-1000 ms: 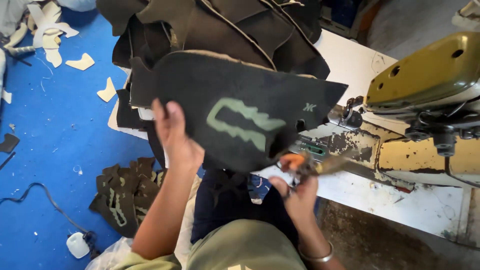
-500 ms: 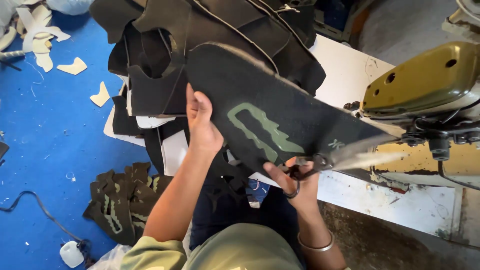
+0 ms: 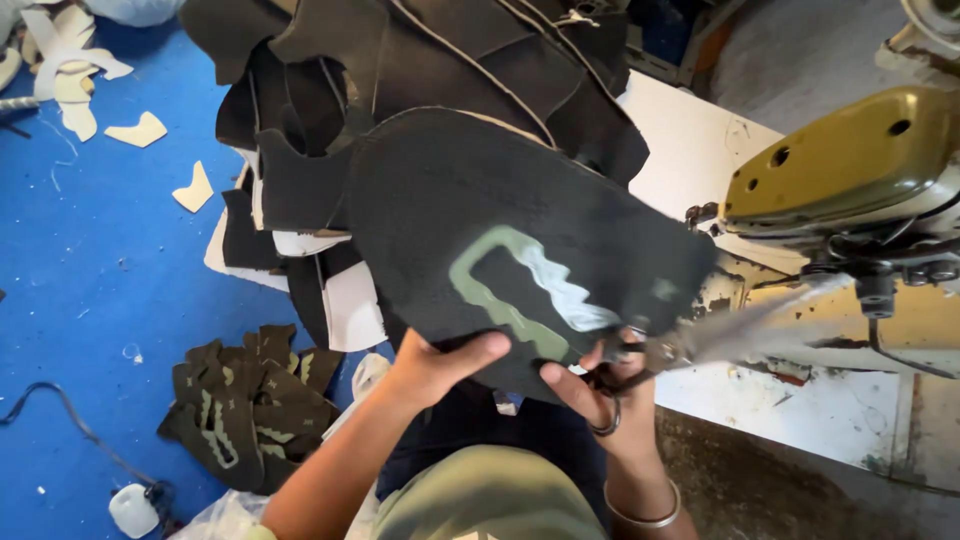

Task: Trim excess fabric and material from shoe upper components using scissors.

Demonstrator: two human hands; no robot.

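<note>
Shoe upper [image 3: 500, 230] gripped w/ left hand [image 3: 435, 365]; right hand [image 3: 600, 395] fingers closed on scissors [image 3: 690, 345]

Sewing machine [image 3: 850, 165]: olive-green head, right, on white desk [image 3: 690, 150].
Floor [image 3: 90, 290]: blue, with pale offcuts [image 3: 138, 130].
Cut pieces [image 3: 245, 405]: dark stack with green marks, lower left.
Cable [image 3: 60, 430]: black, beside stack.

Black fabric piece [image 3: 480, 210] with green-white emblem, held tilted.
</note>
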